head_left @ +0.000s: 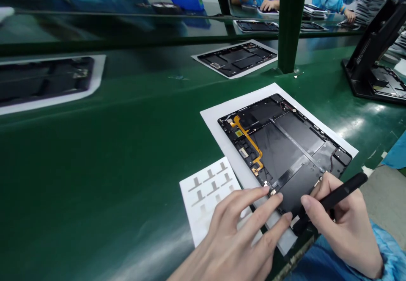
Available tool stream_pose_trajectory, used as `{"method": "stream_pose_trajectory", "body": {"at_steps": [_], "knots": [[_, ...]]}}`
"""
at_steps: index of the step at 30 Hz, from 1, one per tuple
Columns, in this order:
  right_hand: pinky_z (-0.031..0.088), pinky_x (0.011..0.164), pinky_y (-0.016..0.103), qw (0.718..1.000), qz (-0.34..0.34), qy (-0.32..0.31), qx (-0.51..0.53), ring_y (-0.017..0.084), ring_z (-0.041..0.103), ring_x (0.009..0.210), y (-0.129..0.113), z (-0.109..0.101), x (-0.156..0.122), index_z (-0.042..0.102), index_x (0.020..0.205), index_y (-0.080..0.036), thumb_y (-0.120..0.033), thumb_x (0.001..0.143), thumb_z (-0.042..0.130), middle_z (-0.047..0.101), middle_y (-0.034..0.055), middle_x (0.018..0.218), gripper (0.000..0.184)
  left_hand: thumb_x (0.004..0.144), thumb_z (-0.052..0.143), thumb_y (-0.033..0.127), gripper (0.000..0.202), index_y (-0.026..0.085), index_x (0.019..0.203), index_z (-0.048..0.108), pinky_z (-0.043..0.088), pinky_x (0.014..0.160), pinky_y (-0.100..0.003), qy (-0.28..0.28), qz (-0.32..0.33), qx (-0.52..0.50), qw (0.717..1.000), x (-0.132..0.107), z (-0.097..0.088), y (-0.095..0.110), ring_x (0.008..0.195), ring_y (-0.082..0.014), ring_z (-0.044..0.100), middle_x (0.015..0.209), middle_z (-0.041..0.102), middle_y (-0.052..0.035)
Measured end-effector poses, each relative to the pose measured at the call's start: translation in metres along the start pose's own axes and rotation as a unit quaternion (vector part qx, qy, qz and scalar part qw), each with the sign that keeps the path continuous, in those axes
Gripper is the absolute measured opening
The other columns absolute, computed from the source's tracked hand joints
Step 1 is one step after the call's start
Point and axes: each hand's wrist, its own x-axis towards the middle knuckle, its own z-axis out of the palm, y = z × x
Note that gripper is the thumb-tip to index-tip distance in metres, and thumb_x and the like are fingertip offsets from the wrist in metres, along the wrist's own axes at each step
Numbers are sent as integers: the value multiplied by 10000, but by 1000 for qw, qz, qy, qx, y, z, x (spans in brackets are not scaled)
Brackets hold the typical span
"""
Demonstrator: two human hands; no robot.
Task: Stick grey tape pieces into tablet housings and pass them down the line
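Observation:
An opened black tablet chassis (285, 145) with an orange flex cable (249, 141) lies on a white sheet (222, 120) on the green belt. My left hand (241, 234) rests with fingers stretched out, the fingertips touching the chassis's near edge. My right hand (345, 221) is closed around a black stylus-like tool (336, 198), held like a pen, its lower end at the chassis's near corner. Under my left hand lies a white sticker sheet (207, 188) carrying several small grey T-shaped pieces.
More opened tablets on white sheets lie on the belt at far centre (237, 58) and far left (44, 80). A green post (290, 23) stands behind the tablet. A black stand (371, 56) stands at right. People in blue coats work across the line.

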Motion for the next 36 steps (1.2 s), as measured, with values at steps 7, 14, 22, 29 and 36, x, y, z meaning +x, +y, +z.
{"method": "stream_pose_trajectory", "body": {"at_steps": [7, 14, 22, 29, 36], "knots": [[387, 451, 256, 993, -87, 77, -16, 124, 499, 464, 4, 5, -10, 453, 663, -229, -156, 891, 591, 551, -27, 565, 277, 1015, 349, 182, 327, 161, 1102, 663, 181, 1154, -281, -29, 58, 26, 998, 5, 3, 0, 1053, -124, 580, 1002, 706, -3], [390, 455, 271, 981, -164, 94, -35, 136, 548, 463, 9, 7, -13, 497, 698, -224, -136, 870, 618, 596, -20, 571, 228, 998, 372, 151, 305, 166, 1095, 660, 70, 1183, -279, -51, 68, 36, 996, 13, -6, 0, 1060, -102, 590, 1055, 709, 38], [364, 483, 282, 989, -120, 82, 2, 148, 540, 490, 8, 11, -15, 477, 693, -232, -245, 903, 605, 607, -7, 582, 246, 1001, 326, 145, 344, 174, 1034, 667, 153, 1174, -322, 50, 28, 18, 998, 5, 5, 3, 1006, -116, 605, 967, 717, 22], [388, 506, 265, 994, -104, 0, 39, 137, 523, 556, 8, -4, -10, 526, 798, -234, -259, 921, 619, 621, -11, 696, 156, 997, 414, 204, 289, 193, 1027, 702, 155, 1179, -275, 8, 51, 33, 998, 13, -8, 0, 1029, -100, 623, 986, 730, 29], [444, 519, 281, 981, -116, -143, 53, 167, 562, 622, 1, -24, 14, 533, 883, -218, -347, 960, 552, 608, 25, 761, 152, 1000, 389, 212, 302, 243, 1050, 686, 109, 1207, -360, 18, 38, 20, 999, -6, 6, 0, 1181, -127, 545, 1116, 693, 74]]}}
